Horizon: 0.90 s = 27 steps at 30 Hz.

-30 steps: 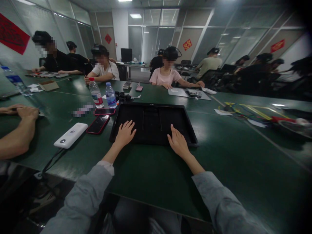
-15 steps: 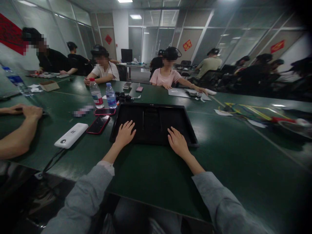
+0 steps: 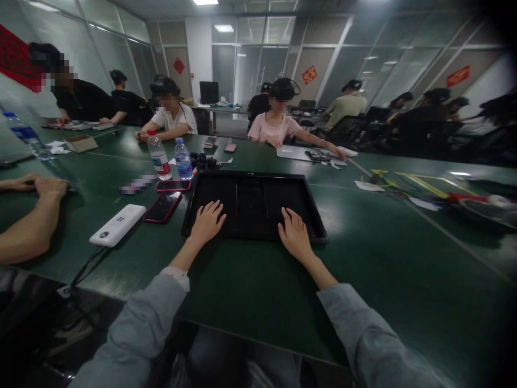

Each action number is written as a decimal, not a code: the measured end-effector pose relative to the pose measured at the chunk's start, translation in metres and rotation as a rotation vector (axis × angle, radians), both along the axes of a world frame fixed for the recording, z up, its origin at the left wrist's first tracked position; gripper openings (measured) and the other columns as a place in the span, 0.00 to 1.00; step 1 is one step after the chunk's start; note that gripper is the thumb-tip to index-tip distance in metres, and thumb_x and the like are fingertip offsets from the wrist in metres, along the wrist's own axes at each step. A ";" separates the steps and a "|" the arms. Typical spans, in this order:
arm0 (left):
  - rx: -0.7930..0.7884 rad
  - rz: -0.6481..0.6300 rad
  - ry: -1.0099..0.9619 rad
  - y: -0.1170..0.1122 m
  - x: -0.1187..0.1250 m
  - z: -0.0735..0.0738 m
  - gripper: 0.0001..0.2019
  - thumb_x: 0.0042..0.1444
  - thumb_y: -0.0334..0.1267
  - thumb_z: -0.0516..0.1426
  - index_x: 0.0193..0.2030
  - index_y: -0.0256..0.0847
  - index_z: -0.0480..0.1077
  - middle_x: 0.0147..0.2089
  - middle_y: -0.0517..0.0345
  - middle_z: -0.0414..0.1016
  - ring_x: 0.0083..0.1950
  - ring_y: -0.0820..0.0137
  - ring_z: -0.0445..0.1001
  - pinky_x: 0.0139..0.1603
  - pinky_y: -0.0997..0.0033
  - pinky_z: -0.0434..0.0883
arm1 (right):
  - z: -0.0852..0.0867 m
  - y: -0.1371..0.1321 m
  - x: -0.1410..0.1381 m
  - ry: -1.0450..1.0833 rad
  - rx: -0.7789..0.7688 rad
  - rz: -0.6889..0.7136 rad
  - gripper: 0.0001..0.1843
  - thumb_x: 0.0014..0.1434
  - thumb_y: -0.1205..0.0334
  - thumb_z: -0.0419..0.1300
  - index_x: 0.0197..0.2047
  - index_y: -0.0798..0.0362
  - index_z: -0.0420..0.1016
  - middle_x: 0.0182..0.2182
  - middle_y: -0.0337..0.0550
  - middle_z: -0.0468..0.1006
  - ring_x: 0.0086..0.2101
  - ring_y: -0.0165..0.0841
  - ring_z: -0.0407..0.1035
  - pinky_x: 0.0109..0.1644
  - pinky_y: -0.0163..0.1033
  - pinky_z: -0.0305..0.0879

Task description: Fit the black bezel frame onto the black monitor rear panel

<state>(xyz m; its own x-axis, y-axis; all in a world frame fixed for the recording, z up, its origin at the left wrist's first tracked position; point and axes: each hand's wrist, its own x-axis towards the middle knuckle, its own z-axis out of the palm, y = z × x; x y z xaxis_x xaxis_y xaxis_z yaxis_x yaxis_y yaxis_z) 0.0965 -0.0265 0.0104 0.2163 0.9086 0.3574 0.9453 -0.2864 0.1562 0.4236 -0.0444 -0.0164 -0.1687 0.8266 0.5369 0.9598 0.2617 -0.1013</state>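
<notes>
A black rectangular tray-like panel (image 3: 252, 205) with a raised rim and a recessed middle section lies on the green table (image 3: 242, 285) in front of me. My left hand (image 3: 207, 223) rests over its near left part, fingers spread and holding nothing. Over the near right part lies my right hand (image 3: 295, 235), palm down with the fingers apart. Both hands appear to touch the panel's near edge.
Left of the panel lie two phones (image 3: 162, 207) and a white power bank (image 3: 118, 224) with a cable. Two bottles (image 3: 183, 160) stand behind them. Another person's arm (image 3: 36, 221) rests at far left. Yellow strips (image 3: 424, 182) and a dark bowl (image 3: 488, 211) sit at right.
My right hand's fingers have shifted slightly on the panel. My left hand and the panel have stayed in nearly the same place.
</notes>
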 end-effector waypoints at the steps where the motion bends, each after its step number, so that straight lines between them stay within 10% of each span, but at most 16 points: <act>1: -0.015 -0.010 0.003 0.001 -0.001 0.000 0.26 0.72 0.46 0.45 0.73 0.47 0.61 0.75 0.53 0.60 0.75 0.58 0.57 0.74 0.46 0.56 | 0.000 0.000 0.000 0.003 -0.016 0.004 0.32 0.72 0.56 0.42 0.75 0.59 0.54 0.64 0.61 0.67 0.62 0.47 0.62 0.61 0.54 0.65; 12: 0.024 -0.029 -0.004 0.002 -0.003 -0.003 0.24 0.72 0.45 0.45 0.70 0.43 0.66 0.74 0.52 0.62 0.75 0.58 0.59 0.73 0.47 0.58 | 0.004 -0.002 -0.002 0.037 -0.064 0.000 0.35 0.72 0.55 0.41 0.76 0.65 0.46 0.60 0.64 0.70 0.58 0.46 0.65 0.58 0.52 0.65; 19: 0.035 -0.003 -0.007 0.002 -0.002 -0.005 0.25 0.70 0.45 0.47 0.70 0.45 0.65 0.75 0.52 0.60 0.76 0.58 0.57 0.74 0.47 0.57 | 0.004 -0.001 0.000 0.012 -0.091 0.002 0.26 0.72 0.56 0.43 0.65 0.57 0.70 0.61 0.58 0.70 0.60 0.47 0.64 0.58 0.55 0.65; 27: 0.046 0.022 -0.009 0.000 -0.001 0.000 0.26 0.71 0.45 0.46 0.72 0.44 0.62 0.77 0.52 0.57 0.77 0.58 0.54 0.75 0.47 0.55 | 0.006 -0.002 -0.001 0.019 -0.101 0.000 0.27 0.72 0.56 0.43 0.64 0.57 0.70 0.62 0.58 0.70 0.61 0.47 0.64 0.59 0.56 0.65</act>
